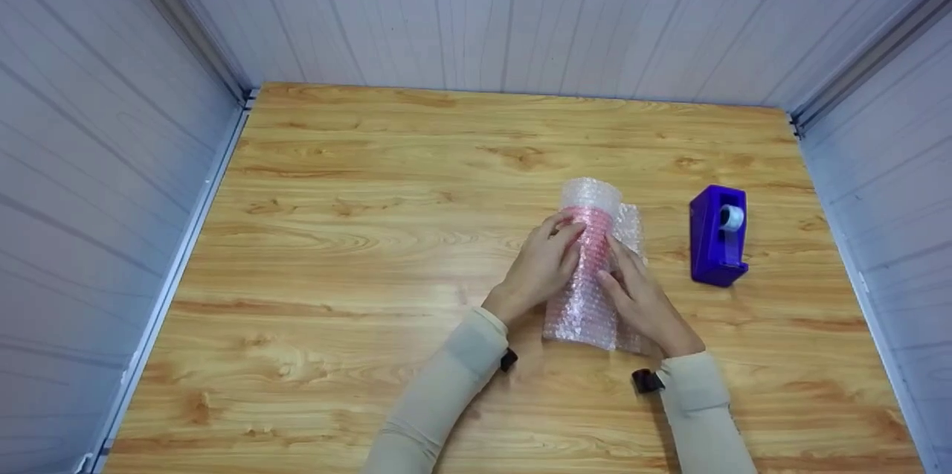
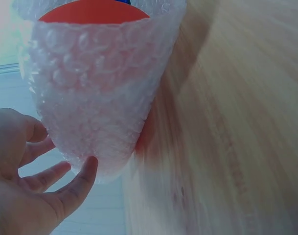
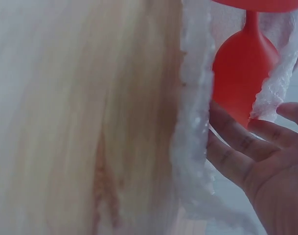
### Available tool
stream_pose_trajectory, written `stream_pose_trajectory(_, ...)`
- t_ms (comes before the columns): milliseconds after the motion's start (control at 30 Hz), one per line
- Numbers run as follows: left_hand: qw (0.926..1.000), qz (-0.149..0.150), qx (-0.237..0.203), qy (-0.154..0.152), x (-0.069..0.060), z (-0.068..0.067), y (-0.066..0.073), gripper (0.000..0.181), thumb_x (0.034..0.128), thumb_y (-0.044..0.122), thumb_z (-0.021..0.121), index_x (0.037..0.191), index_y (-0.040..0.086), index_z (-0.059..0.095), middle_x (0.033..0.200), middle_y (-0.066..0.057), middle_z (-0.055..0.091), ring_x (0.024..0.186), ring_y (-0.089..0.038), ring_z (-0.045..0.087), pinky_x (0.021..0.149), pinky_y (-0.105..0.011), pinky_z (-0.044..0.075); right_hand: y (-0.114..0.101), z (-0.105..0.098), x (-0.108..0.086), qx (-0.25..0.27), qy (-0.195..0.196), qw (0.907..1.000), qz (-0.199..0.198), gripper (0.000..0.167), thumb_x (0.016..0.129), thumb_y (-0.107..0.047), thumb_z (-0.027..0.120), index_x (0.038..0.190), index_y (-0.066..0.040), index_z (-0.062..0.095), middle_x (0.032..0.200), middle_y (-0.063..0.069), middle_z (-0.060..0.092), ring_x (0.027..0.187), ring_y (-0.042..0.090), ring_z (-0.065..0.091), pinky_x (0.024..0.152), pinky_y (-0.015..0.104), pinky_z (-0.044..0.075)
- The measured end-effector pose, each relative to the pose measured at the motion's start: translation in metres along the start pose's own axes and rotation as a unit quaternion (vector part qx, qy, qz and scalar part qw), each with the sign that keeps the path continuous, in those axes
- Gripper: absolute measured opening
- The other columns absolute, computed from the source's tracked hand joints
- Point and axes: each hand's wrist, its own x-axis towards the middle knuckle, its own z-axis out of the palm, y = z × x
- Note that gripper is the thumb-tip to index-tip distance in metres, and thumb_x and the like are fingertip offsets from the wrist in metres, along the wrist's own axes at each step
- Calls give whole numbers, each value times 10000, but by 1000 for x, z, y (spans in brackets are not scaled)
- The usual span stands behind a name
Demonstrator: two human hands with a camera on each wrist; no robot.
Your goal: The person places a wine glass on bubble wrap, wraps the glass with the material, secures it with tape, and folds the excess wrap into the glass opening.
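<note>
Two pale sleeves [image 1: 446, 377] lead to two hands. Left hand [image 1: 539, 266]: grip loose, fingers slightly bent and apart, against the left side of the wrap. Right hand [image 1: 643, 299]: grip wide, fingers relaxed, at its right side. Between them, on the wood-grained surface [image 1: 372, 236], one sheet of bubble wrap [image 1: 580, 310] forms a tube, long axis running near to far, far end leaning slightly right; a flap [image 1: 631, 225] extends at right. Inside lies one red stemmed object [image 3: 246, 63], disc end toward the person, bulb away. Right: one blue dispenser [image 1: 705, 243] containing one tape roll [image 1: 732, 217]. Beyond: panelled wall [image 1: 476, 13].
</note>
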Motion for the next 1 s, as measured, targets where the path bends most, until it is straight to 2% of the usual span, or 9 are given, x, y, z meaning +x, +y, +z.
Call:
stream_pose_trajectory(133,10000,-3,-32,22,-1,0,1,349,996,135,597,1337,72,638,1463,-138,483,1166,-231,579,1009,-312,450,0,-1,1,3,-23,10000,62,642,1061,-279,505,1612,-161,199,1588,175,294,1437,347,291,1128,553,293)
stream_pose_trajectory(367,9993,-249,109,-262,-1,0,4,375,1001,196,598,1366,112,624,1491,-120,448,1185,-225,548,1009,-322,442,3,1,4,494,25,9988,12,646,1060,-208,508,1600,-101,170,1589,224,268,1355,427,406,1061,565,386)
stream_pose_trajectory(567,9990,-305,153,-292,-1,1,4,373,1004,203,595,1365,118,626,1480,-123,455,1177,-223,545,994,-311,448,3,0,2,154,160,9998,19,561,1059,-195,508,1563,-62,302,1535,236,360,1332,427,432,1080,566,361)
stream_pose_trajectory(800,9993,-118,267,-212,0,2,5,364,1004,205,592,1354,113,634,1470,-148,464,1183,-262,545,999,-320,452,2,-3,4,-180,608,9970,-435,492,1021,-79,549,1483,37,426,1509,273,346,1357,423,363,1085,589,324)
stream_pose_trajectory(900,9993,-72,327,-193,0,2,6,363,1003,205,591,1351,111,638,1464,-159,468,1172,-271,546,993,-315,454,3,-3,5,-253,690,9956,-574,472,1011,-52,554,1457,66,449,1480,267,388,1350,420,366,1088,578,318)
stream_pose_trajectory(1000,9991,-68,367,-206,0,2,7,367,1002,208,591,1356,117,635,1465,-161,467,1154,-273,550,980,-320,462,3,-3,5,-268,668,9960,-530,485,1019,-72,549,1473,54,432,1476,250,420,1369,415,361,1115,573,286)
